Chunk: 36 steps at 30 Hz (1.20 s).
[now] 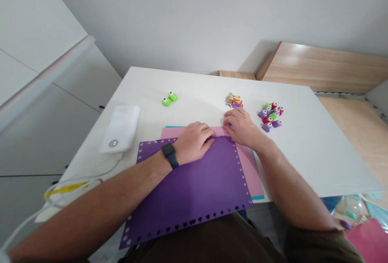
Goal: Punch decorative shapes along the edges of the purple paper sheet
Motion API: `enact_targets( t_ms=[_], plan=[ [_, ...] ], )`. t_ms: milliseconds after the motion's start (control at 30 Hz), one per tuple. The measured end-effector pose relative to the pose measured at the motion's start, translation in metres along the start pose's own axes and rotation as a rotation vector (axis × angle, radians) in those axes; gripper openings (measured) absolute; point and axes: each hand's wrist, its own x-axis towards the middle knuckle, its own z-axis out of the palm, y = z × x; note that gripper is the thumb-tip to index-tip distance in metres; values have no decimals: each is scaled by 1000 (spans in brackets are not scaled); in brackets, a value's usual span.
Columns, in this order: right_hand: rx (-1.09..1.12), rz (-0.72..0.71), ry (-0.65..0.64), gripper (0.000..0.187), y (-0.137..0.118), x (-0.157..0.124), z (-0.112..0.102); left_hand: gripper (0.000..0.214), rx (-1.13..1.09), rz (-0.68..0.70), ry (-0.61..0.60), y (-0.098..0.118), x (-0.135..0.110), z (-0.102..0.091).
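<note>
A purple paper sheet point(194, 182), with small star and heart shapes punched along its edges, hangs over the table's front edge toward my lap. My left hand point(195, 139), a dark watch on its wrist, rests on the sheet and pinches its far edge. Close beside it, my right hand point(240, 127) is closed at the far right part of that edge. A bit of purple shows between its fingers, apparently a small purple craft punch point(230, 125), mostly hidden. Under the purple sheet lie a pink sheet point(250, 170) and a blue sheet point(258, 197).
Two green craft punches point(169, 99) sit at the back left. A pile of colourful paper bits point(234, 100) lies beyond my right hand, with several googly-eyed punches point(271, 116) to its right. A white power bank point(120, 129) with a cable stands left on the white table point(303, 154).
</note>
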Motion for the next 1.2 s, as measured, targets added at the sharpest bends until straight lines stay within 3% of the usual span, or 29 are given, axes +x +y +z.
enact_targets(
  t_ms=[1200],
  plan=[
    [40,-4,-10,10,2,0,0,16,17,-5,-10,0,1,0]
  ],
)
